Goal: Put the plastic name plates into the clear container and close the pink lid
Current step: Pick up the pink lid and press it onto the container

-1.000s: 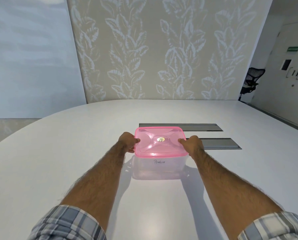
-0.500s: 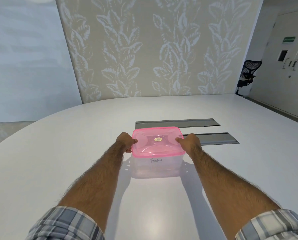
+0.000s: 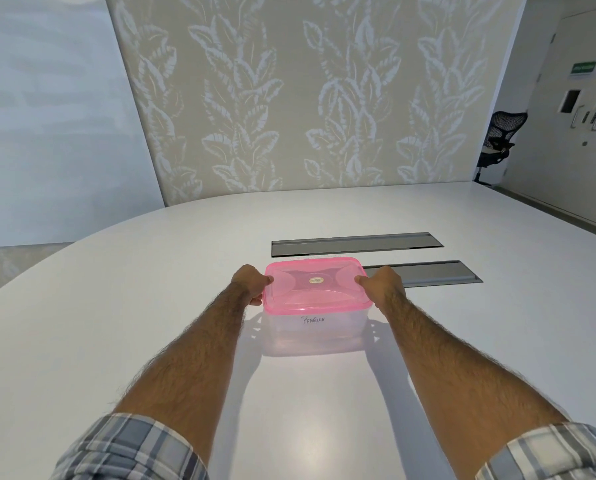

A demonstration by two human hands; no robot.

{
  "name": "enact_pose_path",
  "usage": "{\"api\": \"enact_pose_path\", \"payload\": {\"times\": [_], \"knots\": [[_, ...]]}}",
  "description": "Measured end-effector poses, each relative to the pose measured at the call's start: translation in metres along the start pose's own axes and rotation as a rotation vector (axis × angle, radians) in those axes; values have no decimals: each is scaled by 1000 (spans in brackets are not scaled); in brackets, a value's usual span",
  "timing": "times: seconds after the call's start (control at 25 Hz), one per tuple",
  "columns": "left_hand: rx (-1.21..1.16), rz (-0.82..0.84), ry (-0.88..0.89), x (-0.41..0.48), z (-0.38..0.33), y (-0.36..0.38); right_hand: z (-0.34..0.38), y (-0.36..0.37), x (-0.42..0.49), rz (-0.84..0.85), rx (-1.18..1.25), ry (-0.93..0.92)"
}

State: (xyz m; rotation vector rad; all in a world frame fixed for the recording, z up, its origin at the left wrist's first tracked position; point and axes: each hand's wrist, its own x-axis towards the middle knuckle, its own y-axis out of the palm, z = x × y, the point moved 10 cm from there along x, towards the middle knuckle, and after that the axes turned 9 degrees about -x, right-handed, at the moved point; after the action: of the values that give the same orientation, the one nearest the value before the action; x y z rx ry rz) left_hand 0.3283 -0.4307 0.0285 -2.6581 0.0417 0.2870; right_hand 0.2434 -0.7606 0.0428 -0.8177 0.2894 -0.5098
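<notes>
Pressing unevenly could have left one corner of the pink lid [image 3: 316, 285] unseated; it was pinched at both ends by the left hand [image 3: 250, 284] and right hand [image 3: 383, 284], fingers curled together.

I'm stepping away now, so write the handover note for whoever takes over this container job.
Left hand: gripping the left edge of the pink lid, thumb on top.
Right hand: gripping the right edge the same way.
The lid sits on the clear container, marked "PENGUIN", on the white table.
Done: lid placed. No name plates lie loose on the table; the contents are hard to make out through the wall.
Left: confirm the lid is pressed shut all round, then release.
</notes>
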Motion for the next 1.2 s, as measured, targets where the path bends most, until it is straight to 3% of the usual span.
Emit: {"api": "enact_pose_path", "payload": {"times": [0.56,1.2], "knots": [[222,-116,192,25,-30,7,29,2,31,-10,-82,-35],[59,-218,119,48,-13,8,27,18,49,-89,-68,-32]]}}
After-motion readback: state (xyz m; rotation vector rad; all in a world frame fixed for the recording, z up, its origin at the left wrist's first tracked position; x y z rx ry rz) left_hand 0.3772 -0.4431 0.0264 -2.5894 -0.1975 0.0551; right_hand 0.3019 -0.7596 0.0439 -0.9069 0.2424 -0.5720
